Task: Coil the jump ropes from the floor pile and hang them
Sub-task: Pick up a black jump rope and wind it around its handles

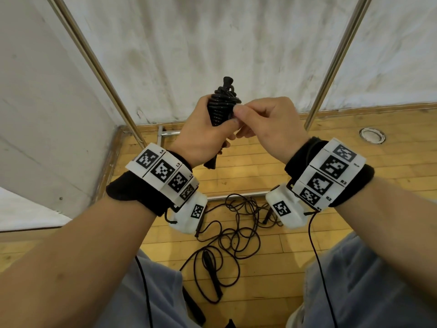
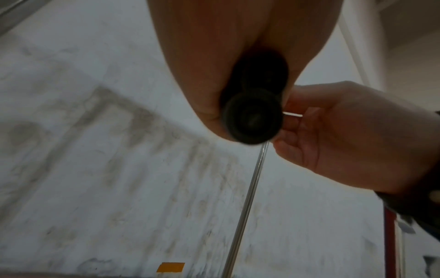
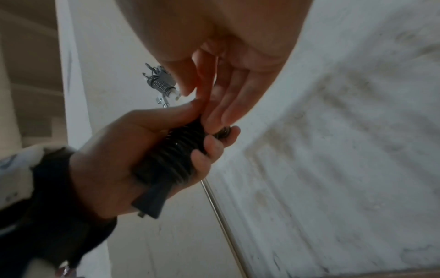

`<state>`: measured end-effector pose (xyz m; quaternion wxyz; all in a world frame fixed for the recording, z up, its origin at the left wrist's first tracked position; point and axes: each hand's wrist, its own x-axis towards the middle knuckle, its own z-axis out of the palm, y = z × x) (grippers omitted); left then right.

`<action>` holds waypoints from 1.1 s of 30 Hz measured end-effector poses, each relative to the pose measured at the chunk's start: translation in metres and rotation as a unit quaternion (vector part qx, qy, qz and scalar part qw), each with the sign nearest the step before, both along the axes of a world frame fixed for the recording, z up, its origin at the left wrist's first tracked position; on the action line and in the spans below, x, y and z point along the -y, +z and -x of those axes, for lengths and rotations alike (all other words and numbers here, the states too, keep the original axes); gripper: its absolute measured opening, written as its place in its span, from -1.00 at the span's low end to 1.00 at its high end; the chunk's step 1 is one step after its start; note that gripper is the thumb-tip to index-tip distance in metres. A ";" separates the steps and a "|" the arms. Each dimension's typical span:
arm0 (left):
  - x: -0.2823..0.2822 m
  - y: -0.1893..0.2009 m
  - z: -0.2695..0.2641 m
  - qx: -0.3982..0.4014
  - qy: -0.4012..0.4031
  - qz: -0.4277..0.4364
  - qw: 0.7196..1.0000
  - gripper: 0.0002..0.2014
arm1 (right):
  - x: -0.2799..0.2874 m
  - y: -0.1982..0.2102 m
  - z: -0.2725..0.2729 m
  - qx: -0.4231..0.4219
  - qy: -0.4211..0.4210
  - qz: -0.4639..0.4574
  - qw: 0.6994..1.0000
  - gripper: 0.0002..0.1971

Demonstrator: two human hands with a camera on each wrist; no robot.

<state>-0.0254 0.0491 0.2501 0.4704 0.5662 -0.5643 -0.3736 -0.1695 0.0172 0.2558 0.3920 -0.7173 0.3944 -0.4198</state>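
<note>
Up front in the head view, the left hand (image 1: 201, 133) grips a coiled jump rope (image 1: 221, 107) wound around its black handles, held upright, while the right hand (image 1: 267, 124) pinches the coil's upper windings; below, a loose rope pile (image 1: 233, 235) sprawls on the wooden floor (image 1: 343, 147) between two metal rack poles (image 1: 335, 65). From the left wrist, only the handle ends (image 2: 253, 117) show under the palm. From the right wrist, left fingers (image 3: 202, 152) curl around the wound cord (image 3: 173, 156).
</note>
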 end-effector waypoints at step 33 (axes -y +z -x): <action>-0.007 0.019 -0.013 -0.016 -0.076 -0.072 0.994 -0.63 | 0.002 0.010 0.002 -0.202 -0.041 0.244 0.948 -0.88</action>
